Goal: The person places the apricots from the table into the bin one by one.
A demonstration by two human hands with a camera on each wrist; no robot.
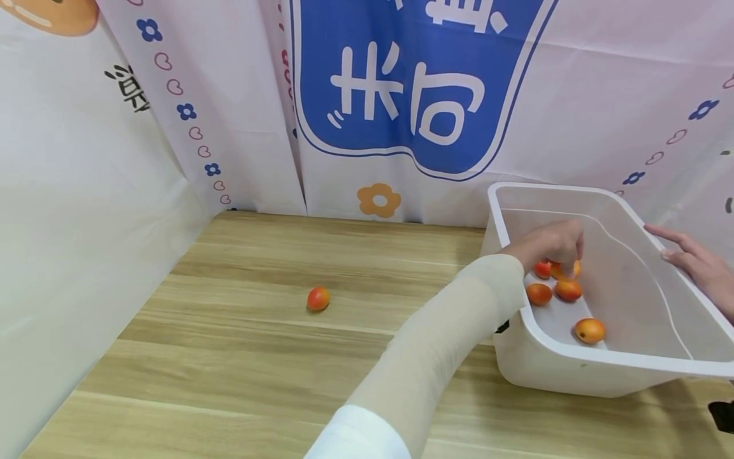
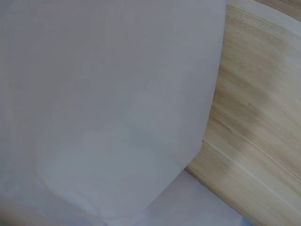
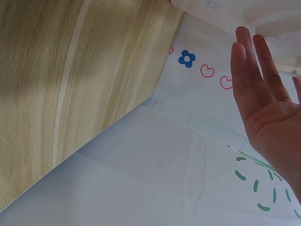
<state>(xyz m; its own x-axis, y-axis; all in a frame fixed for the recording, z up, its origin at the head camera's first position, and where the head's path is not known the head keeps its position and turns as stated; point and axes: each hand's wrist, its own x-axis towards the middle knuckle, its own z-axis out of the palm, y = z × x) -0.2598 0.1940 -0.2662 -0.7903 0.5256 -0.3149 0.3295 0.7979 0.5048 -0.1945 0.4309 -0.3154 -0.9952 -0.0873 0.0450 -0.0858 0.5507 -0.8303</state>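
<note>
Inside the white plastic bin (image 1: pixel 622 268) on the right of the table, my left hand (image 1: pixel 553 245) reaches down over the near-left rim. Its fingers curl down over an orange fruit (image 1: pixel 575 270), covering part of it. Around it on the bin floor lie several small red-orange fruits, among them a darker one (image 1: pixel 539 294), a red one (image 1: pixel 568 291) and a more yellow one (image 1: pixel 589 331). My right hand (image 1: pixel 696 261) rests on the far-right rim, its fingers straight in the right wrist view. The left wrist view shows mostly pale bin wall (image 2: pixel 113 94), with the left hand hidden.
A single red-orange fruit (image 1: pixel 318 298) lies on the wood-grain table (image 1: pixel 241 357), left of the bin. White printed cloth (image 1: pixel 246 127) hangs behind and at both sides. My left sleeve (image 1: pixel 424 344) crosses the table in front of the bin.
</note>
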